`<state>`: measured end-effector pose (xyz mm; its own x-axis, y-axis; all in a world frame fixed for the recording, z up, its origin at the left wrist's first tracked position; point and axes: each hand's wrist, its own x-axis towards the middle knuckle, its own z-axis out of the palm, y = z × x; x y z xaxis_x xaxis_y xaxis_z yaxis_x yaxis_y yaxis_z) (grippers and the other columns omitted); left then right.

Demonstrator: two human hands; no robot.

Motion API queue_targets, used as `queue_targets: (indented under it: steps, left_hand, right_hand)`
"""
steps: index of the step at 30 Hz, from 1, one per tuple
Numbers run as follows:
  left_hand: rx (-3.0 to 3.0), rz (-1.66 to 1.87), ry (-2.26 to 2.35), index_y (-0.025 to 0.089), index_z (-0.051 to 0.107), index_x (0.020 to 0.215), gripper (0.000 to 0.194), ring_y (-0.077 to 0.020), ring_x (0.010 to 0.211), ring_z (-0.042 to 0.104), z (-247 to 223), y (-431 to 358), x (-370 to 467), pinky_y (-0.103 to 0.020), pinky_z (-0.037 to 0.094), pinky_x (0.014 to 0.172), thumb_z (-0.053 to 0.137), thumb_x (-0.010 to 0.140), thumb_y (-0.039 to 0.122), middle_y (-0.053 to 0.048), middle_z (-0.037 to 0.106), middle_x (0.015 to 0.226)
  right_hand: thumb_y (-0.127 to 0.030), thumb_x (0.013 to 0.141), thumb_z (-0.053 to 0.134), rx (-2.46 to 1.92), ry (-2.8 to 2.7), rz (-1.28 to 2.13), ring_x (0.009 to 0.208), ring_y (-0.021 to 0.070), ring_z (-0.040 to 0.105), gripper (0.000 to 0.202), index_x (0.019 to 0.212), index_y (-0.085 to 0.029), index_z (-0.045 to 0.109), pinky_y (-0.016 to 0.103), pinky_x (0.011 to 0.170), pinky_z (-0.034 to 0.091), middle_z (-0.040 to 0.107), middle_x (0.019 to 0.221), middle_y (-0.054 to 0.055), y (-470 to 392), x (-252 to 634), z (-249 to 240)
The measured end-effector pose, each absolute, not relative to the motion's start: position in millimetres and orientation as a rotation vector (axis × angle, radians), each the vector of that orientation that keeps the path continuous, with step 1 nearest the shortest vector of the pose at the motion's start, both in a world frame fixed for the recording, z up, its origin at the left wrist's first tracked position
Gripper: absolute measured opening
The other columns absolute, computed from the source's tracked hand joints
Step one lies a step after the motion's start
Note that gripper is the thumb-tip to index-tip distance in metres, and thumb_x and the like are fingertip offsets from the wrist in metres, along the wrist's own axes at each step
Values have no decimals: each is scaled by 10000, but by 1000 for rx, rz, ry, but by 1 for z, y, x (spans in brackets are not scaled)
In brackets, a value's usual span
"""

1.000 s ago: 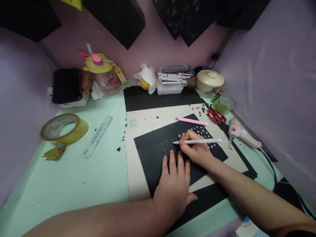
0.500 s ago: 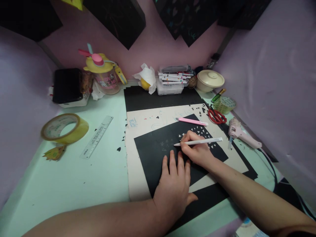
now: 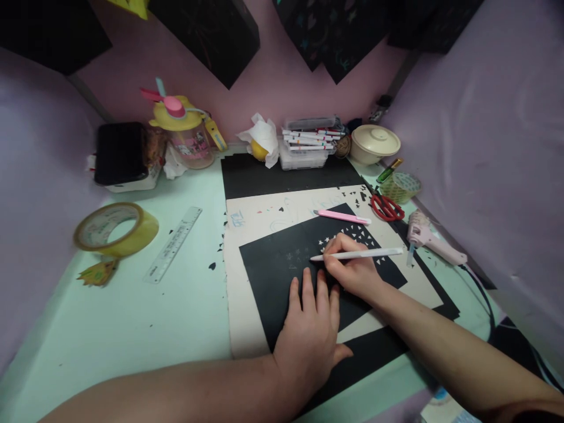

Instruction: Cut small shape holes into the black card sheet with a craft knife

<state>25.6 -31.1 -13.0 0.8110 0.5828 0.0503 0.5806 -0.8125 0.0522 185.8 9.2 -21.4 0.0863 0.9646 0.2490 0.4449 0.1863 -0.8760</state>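
Nearly crosswise white pen [image 3: 360, 254], tip leftward.

Left hand [image 3: 308, 329]: palm down, flat, four fingers [image 3: 307, 294] extended away from the body and slightly fanned, left thumb [image 3: 342, 353] out to the right. Left forearm [image 3: 176, 385] comes in low from lower left, near horizontal; left wrist [image 3: 284, 365] bent so the hand points forward. Right hand [image 3: 355, 271]: just beyond the left, closed in a pinch grip, index finger [image 3: 346, 242] bent over, right thumb [image 3: 335, 270] opposing. Right forearm [image 3: 458, 346] runs diagonally from lower right. Both forearms bare. Right hand's lower fingers mostly hidden.
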Motion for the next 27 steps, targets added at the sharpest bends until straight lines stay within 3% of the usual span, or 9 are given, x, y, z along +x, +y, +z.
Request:
queue_targets:
  steps: [8,14,19,27]
  left_hand:
    - [2952,78,942,119,451,1369,878,-452,1304,344,-12,-30,24,-561,360,1016,538,726,711,-232,385,1428]
    - [2939,60,949,122,438,1378,881,-448,1316,327,-11,-29,24,-567,338,1031,530,731,713,-225,368,1440]
    - [2926,80,958,134,430,1385,901,-431,1332,312,-10,-28,25,-554,327,1048,536,714,726,-214,360,1449]
    - [3012,218,981,71,523,1304,881,-407,1237,463,-7,-44,20,-492,410,1002,633,674,678,-254,479,1344]
  right_hand:
    - [-173,818,552,-1441,-1272,429,569,144,506,107,729,-224,520,282,535,401,543,636,-15,10,195,-14]
    - [-276,867,547,-1463,-1242,460,537,133,484,110,787,-215,592,268,505,381,547,619,-14,15,200,-13]
    - [-255,847,578,-1506,-1314,462,562,139,514,47,838,-226,614,270,510,410,591,683,-2,12,197,-7]
    - [-211,831,599,-1491,-1363,469,584,143,543,17,821,-225,598,270,530,431,598,675,-9,7,198,-10]
